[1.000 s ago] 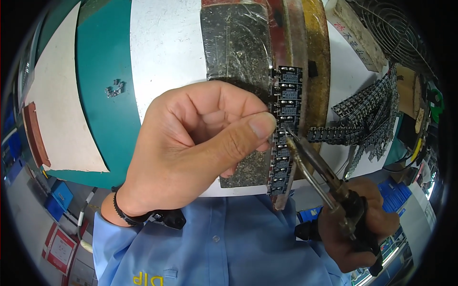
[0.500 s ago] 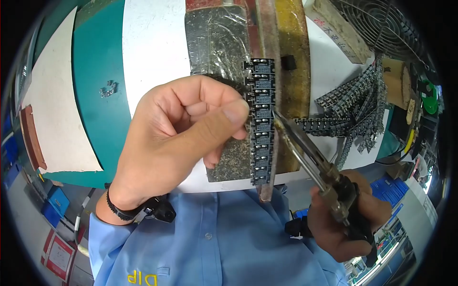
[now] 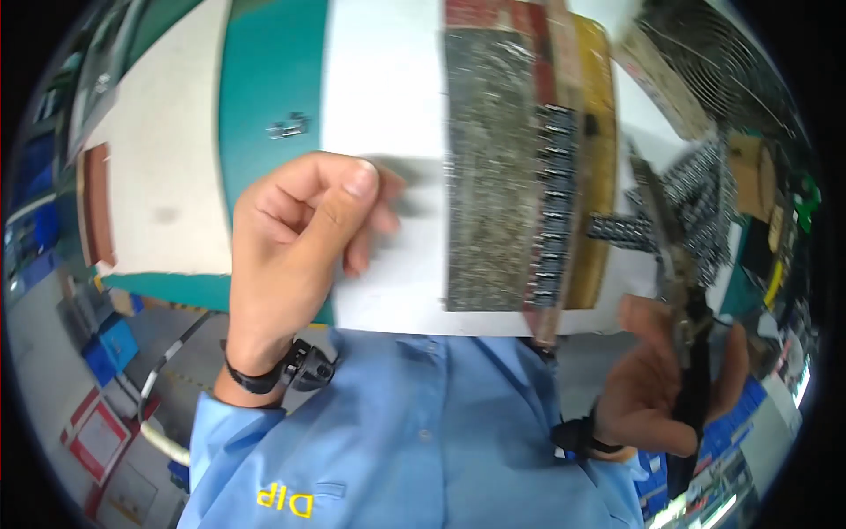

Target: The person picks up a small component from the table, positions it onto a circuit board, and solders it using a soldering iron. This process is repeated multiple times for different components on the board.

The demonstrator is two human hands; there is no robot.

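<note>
My left hand (image 3: 304,229) is raised over the white sheet, thumb and forefinger pressed together. Anything between them is too small or hidden to make out. A wristband with a black device sits on that wrist. My right hand (image 3: 648,397) is closed around the black handle of a soldering gun (image 3: 674,256). Its long metal tip points away from me, over the right side of the table and apart from the strip. The strip of small circuit boards with black blocks (image 3: 555,203) lies lengthwise along a rail, between my hands. Neither hand touches it.
A pile of similar board strips (image 3: 701,207) lies at right, near a fan with a wire guard (image 3: 705,66). Small metal bits (image 3: 289,125) rest on the green mat (image 3: 269,53). A grey textured plate (image 3: 489,176) and an amber block (image 3: 599,115) flank the strip.
My left hand has come away from the board strip toward the left. The soldering gun has left the strip's right edge and moved right. The whole view has shifted, with some blur.
</note>
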